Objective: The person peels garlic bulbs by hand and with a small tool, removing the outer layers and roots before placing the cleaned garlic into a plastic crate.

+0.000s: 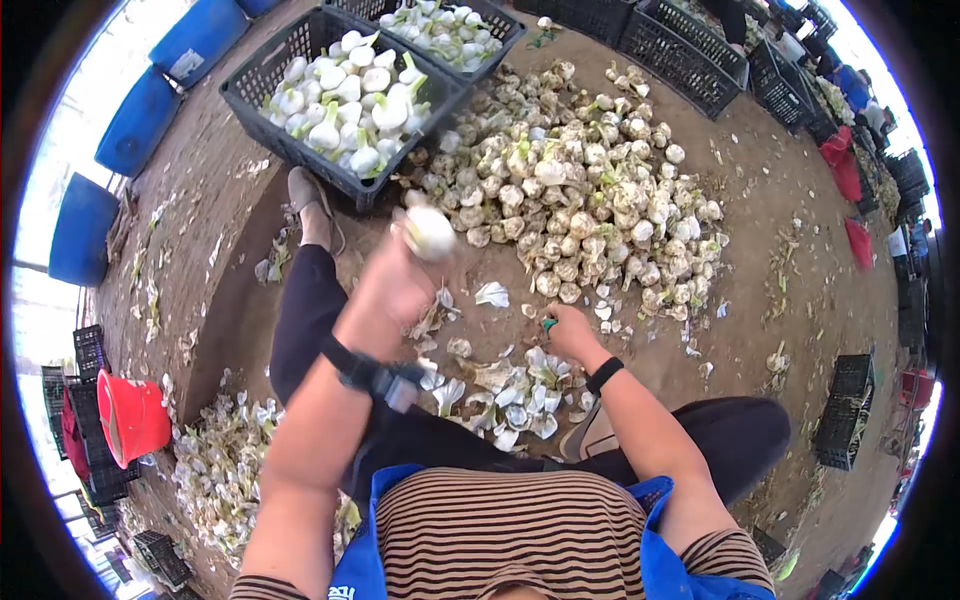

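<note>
My left hand [395, 285], blurred by motion, is closed round a white garlic bulb [430, 233] just in front of the near corner of a black crate [290, 148] of cleaned white bulbs. Low over the ground, my right hand [570, 333] is closed on a small green object [549, 323]; most of it is hidden, so its kind does not show. Beyond that hand spreads a large heap of unpeeled garlic bulbs [590, 200], dirty and brownish. Loose garlic skins [520, 395] lie between my legs.
A second crate of white garlic [440, 35] stands behind the first. Blue barrels [140, 120] line the left side, with a red bucket [132, 415] nearer. More skins [225, 470] are piled at lower left. Black crates [685, 55] and people occupy the far right.
</note>
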`<action>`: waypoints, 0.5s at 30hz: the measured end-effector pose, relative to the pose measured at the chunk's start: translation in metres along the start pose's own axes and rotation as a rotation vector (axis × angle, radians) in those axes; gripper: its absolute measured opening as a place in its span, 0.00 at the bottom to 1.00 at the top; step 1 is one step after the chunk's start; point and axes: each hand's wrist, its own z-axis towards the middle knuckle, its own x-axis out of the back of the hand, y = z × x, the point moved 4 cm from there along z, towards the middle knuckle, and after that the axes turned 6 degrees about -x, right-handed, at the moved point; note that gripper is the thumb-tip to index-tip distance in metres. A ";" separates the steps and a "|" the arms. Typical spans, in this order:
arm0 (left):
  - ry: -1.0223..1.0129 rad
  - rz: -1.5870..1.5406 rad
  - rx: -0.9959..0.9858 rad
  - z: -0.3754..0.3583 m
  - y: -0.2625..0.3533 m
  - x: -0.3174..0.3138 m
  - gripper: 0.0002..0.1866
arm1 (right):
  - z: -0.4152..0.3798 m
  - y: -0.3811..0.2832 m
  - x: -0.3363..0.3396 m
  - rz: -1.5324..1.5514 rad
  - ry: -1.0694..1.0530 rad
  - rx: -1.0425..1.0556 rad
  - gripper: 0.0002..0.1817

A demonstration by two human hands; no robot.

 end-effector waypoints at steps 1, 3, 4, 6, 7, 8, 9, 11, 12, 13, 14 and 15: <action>0.041 -0.010 -0.291 0.024 0.043 -0.017 0.22 | 0.015 0.011 0.001 0.014 0.099 0.037 0.09; 0.095 -0.081 -0.437 0.052 0.113 -0.022 0.27 | 0.034 0.005 0.023 0.041 0.223 0.008 0.09; 0.188 -0.149 -0.392 0.058 0.133 -0.021 0.27 | 0.048 0.001 0.036 0.083 0.365 0.045 0.08; 0.216 -0.100 -0.388 0.051 0.135 -0.036 0.23 | 0.090 -0.008 0.062 0.076 0.520 0.104 0.16; 0.134 -0.055 -0.351 0.049 0.119 -0.028 0.20 | 0.102 -0.027 0.079 0.200 0.573 0.147 0.23; 0.055 -0.009 -0.310 0.040 0.098 -0.020 0.18 | 0.116 -0.044 0.094 0.038 0.664 0.192 0.25; 0.052 0.038 -0.210 0.023 0.071 -0.024 0.15 | 0.131 -0.061 0.105 0.076 0.673 0.211 0.28; 0.072 0.130 -0.027 -0.012 0.011 -0.020 0.14 | 0.156 -0.082 0.110 -0.168 0.702 0.298 0.30; 0.092 0.171 0.054 -0.026 -0.015 -0.010 0.16 | 0.176 -0.076 0.102 -0.287 0.590 0.178 0.32; 0.136 0.208 0.132 -0.039 -0.036 -0.006 0.18 | 0.182 -0.075 0.104 -0.187 0.550 0.103 0.32; 0.177 0.242 0.207 -0.051 -0.049 -0.001 0.20 | 0.183 -0.075 0.106 -0.091 0.511 0.030 0.31; 0.184 0.237 0.202 -0.060 -0.056 0.009 0.20 | 0.177 -0.074 0.105 -0.039 0.625 0.075 0.26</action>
